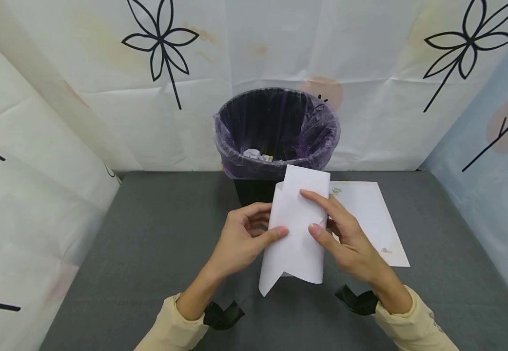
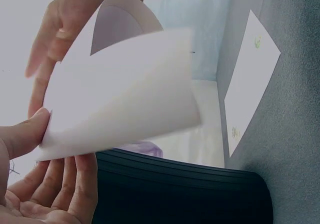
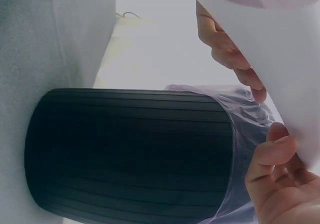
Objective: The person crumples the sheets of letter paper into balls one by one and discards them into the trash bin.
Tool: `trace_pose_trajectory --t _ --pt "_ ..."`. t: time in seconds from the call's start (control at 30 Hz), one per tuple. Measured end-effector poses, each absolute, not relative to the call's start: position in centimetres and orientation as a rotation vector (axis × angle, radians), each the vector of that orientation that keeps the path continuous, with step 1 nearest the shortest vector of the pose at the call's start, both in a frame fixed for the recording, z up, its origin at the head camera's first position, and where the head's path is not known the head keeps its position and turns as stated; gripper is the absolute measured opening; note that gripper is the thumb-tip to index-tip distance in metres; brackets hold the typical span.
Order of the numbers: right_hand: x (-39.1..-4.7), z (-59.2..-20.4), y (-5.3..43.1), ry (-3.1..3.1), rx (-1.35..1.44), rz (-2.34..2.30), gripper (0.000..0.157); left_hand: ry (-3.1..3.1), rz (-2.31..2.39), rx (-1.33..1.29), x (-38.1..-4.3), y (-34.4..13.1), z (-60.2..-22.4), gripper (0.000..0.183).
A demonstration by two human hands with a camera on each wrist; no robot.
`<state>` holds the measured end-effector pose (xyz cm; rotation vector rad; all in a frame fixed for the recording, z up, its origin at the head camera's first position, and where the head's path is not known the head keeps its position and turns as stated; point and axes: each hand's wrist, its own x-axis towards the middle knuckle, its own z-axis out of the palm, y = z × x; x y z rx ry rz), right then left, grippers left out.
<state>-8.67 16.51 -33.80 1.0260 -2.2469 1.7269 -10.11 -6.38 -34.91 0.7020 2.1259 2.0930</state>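
Both hands hold a sheet of white paper (image 1: 298, 224) above the table, its sides bent back into a loose roll. My left hand (image 1: 243, 239) pinches the left edge, thumb in front and fingers behind. On the right edge, my right hand (image 1: 346, 234) grips with thumb and index finger on the front and the other fingers behind. In the left wrist view the paper (image 2: 115, 94) curves over into an open loop. The right wrist view shows fingertips under the sheet (image 3: 285, 59).
Behind the paper stands a dark trash bin (image 1: 254, 190) lined with a purple bag (image 1: 276, 170); crumpled paper (image 1: 254, 154) lies inside. A flat sheet with small printed motifs (image 1: 368, 214) lies right on the grey table (image 1: 157, 243). Patterned cloth (image 1: 263, 44) hangs around.
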Motion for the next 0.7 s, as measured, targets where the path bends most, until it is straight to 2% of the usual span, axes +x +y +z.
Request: trace_pose_trajectory --t 0.2,0.37,0.43,0.5,0.63,0.7 --pt "-8.79 -33.81 16.11 -2.23 0.995 1.691 0.062 2.098 2.091 0.707 -10.36 -6.36 -34.83 0.031" --pt "-9.02 -34.06 16.2 -2.145 0.873 1.74 0.085 2.07 2.111 0.704 -10.58 -6.43 -34.67 0.027" --pt "-9.14 -34.06 16.32 -2.111 0.801 1.796 0.089 2.053 2.125 0.707 -10.64 -6.46 -34.59 0.026" --pt "-9.25 -33.99 16.48 -2.096 0.742 1.86 0.082 2.043 2.135 0.709 -10.67 -6.49 -34.47 0.026" --pt "-9.37 -33.86 16.72 -2.082 0.69 1.924 0.054 2.044 2.121 0.719 -10.66 -6.53 -34.33 0.025" --pt "-9.43 -33.81 16.75 -2.059 0.677 1.947 0.045 2.059 2.076 0.729 -10.6 -6.56 -34.3 0.026"
